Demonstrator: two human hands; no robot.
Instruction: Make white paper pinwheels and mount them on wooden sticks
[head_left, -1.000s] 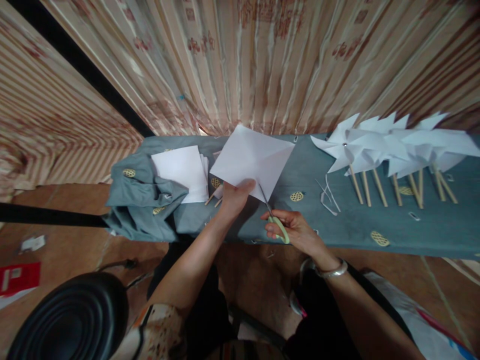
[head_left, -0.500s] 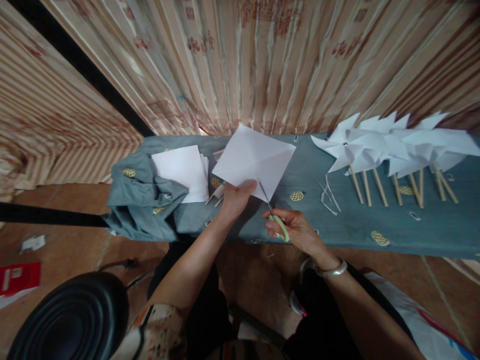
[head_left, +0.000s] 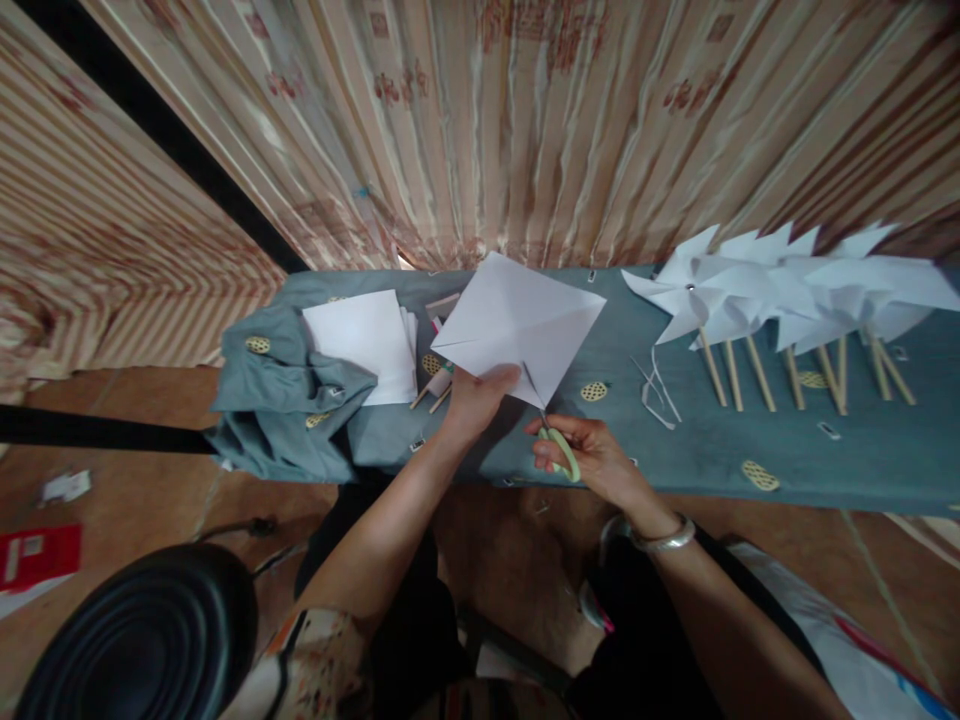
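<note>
My left hand (head_left: 484, 395) grips a square white sheet of paper (head_left: 525, 320) near its lower edge, thumb on top and fingers hidden beneath. The sheet is held cornerwise above the table, with a slit near its left corner. My right hand (head_left: 581, 447) is closed around the pale green handles of a pair of scissors (head_left: 561, 455). Their blades are at the sheet's near corner, where a cut runs inward toward my left thumb. A stack of white paper (head_left: 364, 345) lies to the left, beside short wooden sticks (head_left: 441, 398).
Several white paper pinwheels (head_left: 750, 290) on wooden sticks lie at the right of the cloth-covered table (head_left: 712, 430). Thin white strips (head_left: 660, 395) lie between them and the sheet. A striped curtain (head_left: 525, 130) hangs behind. A round black stool (head_left: 139, 640) stands lower left.
The sheet and my left hand have shifted slightly to the right. The scissor blades have drawn back toward the paper's corner, and the cut behind them now shows.
</note>
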